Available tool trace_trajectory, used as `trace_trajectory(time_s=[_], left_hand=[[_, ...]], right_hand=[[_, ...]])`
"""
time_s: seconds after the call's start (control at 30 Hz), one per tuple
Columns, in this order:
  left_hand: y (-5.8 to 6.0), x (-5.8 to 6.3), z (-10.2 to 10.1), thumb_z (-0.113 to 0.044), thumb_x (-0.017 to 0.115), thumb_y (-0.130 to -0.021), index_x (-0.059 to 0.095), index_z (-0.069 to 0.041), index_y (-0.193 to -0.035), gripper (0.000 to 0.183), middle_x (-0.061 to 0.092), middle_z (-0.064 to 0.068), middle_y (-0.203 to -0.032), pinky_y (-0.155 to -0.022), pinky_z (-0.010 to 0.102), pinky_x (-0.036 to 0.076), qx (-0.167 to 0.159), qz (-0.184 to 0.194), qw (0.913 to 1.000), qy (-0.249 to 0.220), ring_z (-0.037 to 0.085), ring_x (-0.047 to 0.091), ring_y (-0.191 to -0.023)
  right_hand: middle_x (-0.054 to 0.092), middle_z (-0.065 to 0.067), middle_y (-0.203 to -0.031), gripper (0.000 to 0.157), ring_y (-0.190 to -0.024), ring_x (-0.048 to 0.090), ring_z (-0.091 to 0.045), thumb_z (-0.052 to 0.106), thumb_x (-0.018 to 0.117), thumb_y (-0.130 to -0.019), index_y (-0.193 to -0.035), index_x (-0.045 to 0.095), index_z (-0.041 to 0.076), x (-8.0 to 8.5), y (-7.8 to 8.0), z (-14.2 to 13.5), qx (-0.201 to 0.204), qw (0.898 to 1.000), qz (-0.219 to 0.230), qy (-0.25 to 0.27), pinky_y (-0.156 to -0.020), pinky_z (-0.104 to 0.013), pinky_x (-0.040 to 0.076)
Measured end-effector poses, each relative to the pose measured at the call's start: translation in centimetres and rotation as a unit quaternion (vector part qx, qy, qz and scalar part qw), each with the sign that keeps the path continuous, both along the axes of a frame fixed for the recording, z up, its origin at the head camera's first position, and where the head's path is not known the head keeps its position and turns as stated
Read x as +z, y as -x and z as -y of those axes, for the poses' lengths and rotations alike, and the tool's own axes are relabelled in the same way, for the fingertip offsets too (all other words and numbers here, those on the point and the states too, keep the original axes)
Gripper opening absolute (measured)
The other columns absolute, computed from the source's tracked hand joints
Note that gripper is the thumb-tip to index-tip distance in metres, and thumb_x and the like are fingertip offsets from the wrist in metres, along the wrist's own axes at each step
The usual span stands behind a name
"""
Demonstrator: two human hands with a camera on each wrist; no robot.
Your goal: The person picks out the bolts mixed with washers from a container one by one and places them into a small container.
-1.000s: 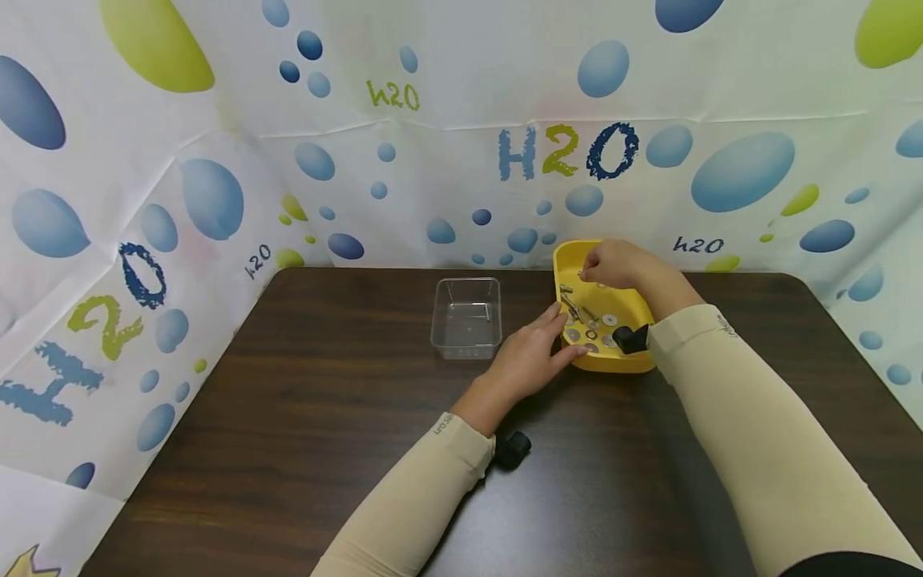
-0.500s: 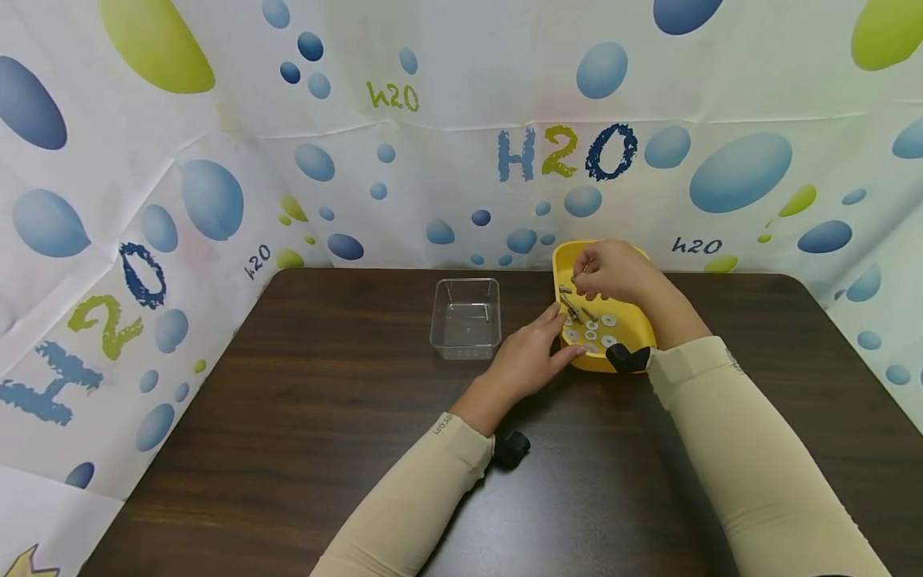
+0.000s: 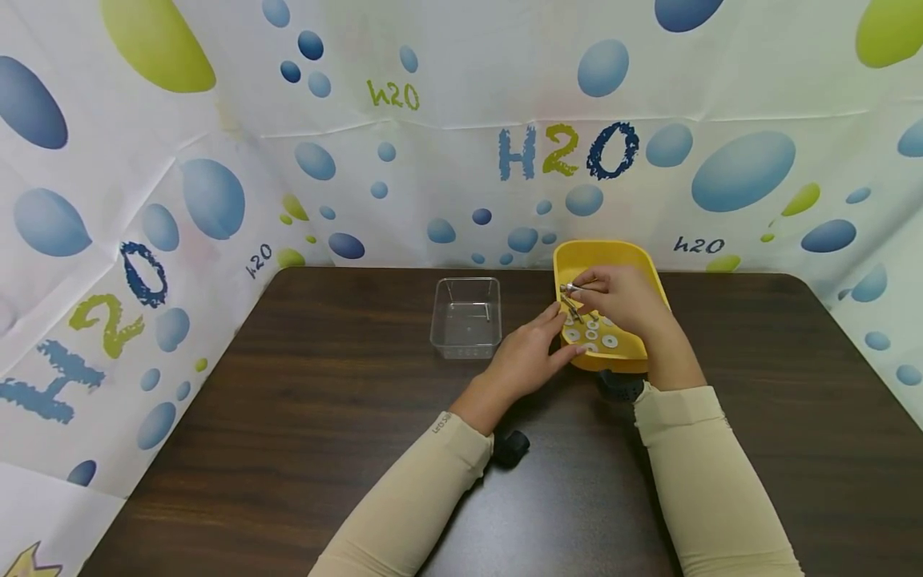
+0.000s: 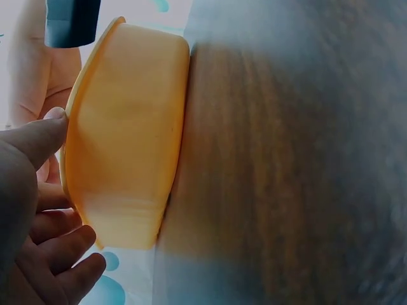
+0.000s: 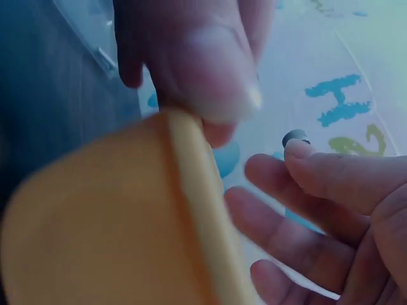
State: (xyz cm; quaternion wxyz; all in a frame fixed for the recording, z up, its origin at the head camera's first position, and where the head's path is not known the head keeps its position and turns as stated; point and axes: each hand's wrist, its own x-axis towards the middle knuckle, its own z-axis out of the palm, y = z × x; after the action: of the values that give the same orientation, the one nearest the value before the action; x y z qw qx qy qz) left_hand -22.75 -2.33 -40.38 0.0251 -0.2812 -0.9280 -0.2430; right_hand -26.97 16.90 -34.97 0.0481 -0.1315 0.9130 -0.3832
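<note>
A yellow tray (image 3: pixel 609 255) stands at the back right of the table, with flat washers (image 3: pixel 609 341) and several metal bolts (image 3: pixel 573 311) inside. My left hand (image 3: pixel 530 353) holds its near left corner, thumb on the front rim and fingers along the left side. In the left wrist view the thumb (image 4: pixel 48 130) lies on the tray's edge. Over the tray, my right hand (image 3: pixel 623 296) pinches a small metal bolt (image 3: pixel 571 287) between thumb and fingertips. The right wrist view shows only the dark end of this bolt (image 5: pixel 296 137) past the thumb tip.
A clear plastic container (image 3: pixel 465 346) sits left of the tray, with a small metal piece (image 3: pixel 487 314) in it. The dark wooden table (image 3: pixel 288 449) meets a patterned white sheet (image 3: pixel 447 168) along its back and left edges.
My right hand has come down and toward me from the tray's far part, and a bolt now shows at its fingertips. The left hand stays at the same corner.
</note>
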Motion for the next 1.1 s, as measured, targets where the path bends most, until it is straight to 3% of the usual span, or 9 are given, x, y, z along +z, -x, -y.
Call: trace_trajectory(time_s=[0.17,0.3,0.5,0.67,0.8,0.97,1.1], left_hand=[[-0.1,0.2,0.4,-0.050,0.055,-0.097,0.043,-0.013,-0.150,0.065,0.032,0.005,-0.160,-0.107,0.040,0.045,0.003,0.005,1.0000,0.004,0.026,0.048,-0.136],[-0.4,0.4,1.0,-0.047,0.056,-0.098,0.046,-0.013,-0.148,0.061,0.035,0.005,-0.159,-0.109,0.039,0.044,-0.006,-0.004,1.0000,0.006,0.023,0.045,-0.139],[-1.2,0.7,2.7,-0.039,0.057,-0.100,0.048,-0.009,-0.146,0.056,0.039,0.006,-0.157,-0.111,0.038,0.041,-0.018,-0.047,0.9987,-0.007,0.019,0.040,-0.143],[-1.7,1.0,4.4,-0.036,0.058,-0.100,0.052,-0.007,-0.143,0.052,0.042,0.008,-0.154,-0.111,0.039,0.041,-0.018,-0.082,0.9962,-0.025,0.021,0.042,-0.141],[-1.9,1.1,5.9,-0.033,0.060,-0.099,0.054,-0.007,-0.141,0.050,0.045,0.009,-0.152,-0.109,0.041,0.043,-0.010,-0.108,0.9933,-0.040,0.022,0.045,-0.139],[-2.1,1.2,8.2,-0.032,0.063,-0.098,0.056,-0.006,-0.139,0.049,0.047,0.009,-0.151,-0.106,0.041,0.046,0.009,-0.143,0.9885,-0.047,0.023,0.047,-0.137],[-2.0,1.2,10.3,-0.030,0.066,-0.096,0.057,-0.005,-0.138,0.050,0.047,0.010,-0.151,-0.104,0.044,0.047,0.031,-0.157,0.9856,-0.054,0.024,0.048,-0.137]], right_hand=[[0.072,-0.018,-0.112,0.032,-0.094,0.071,-0.035,0.031,0.052,-0.103,-0.117,0.058,0.003,-0.5,-0.4,0.7,0.001,1.000,0.009,0.013,-0.097,-0.052,0.050],[0.072,-0.017,-0.110,0.030,-0.095,0.070,-0.035,0.030,0.054,-0.102,-0.117,0.057,0.004,-0.7,-0.5,1.2,-0.009,1.000,0.002,0.010,-0.097,-0.052,0.050],[0.072,-0.015,-0.111,0.034,-0.099,0.065,-0.032,0.031,0.061,-0.099,-0.118,0.070,0.005,-1.0,-0.7,2.1,-0.021,0.997,-0.071,-0.021,-0.095,-0.050,0.052],[0.072,-0.012,-0.112,0.032,-0.099,0.064,-0.029,0.030,0.062,-0.098,-0.120,0.071,0.008,-1.3,-0.7,2.9,-0.029,0.993,-0.111,-0.039,-0.093,-0.048,0.053],[0.074,-0.008,-0.105,0.029,-0.097,0.066,-0.027,0.030,0.059,-0.100,-0.118,0.070,0.010,-1.3,-0.8,3.5,-0.029,0.993,-0.111,-0.036,-0.089,-0.046,0.055],[0.074,-0.009,-0.108,0.028,-0.110,0.066,-0.028,0.031,0.056,-0.101,-0.116,0.062,0.009,-1.4,-1.0,4.0,-0.023,0.995,-0.096,-0.018,-0.094,-0.047,0.052],[0.072,-0.010,-0.106,0.027,-0.101,0.065,-0.028,0.031,0.060,-0.099,-0.113,0.064,0.008,-1.4,-1.4,4.3,-0.024,0.993,-0.117,-0.009,-0.089,-0.046,0.053]])
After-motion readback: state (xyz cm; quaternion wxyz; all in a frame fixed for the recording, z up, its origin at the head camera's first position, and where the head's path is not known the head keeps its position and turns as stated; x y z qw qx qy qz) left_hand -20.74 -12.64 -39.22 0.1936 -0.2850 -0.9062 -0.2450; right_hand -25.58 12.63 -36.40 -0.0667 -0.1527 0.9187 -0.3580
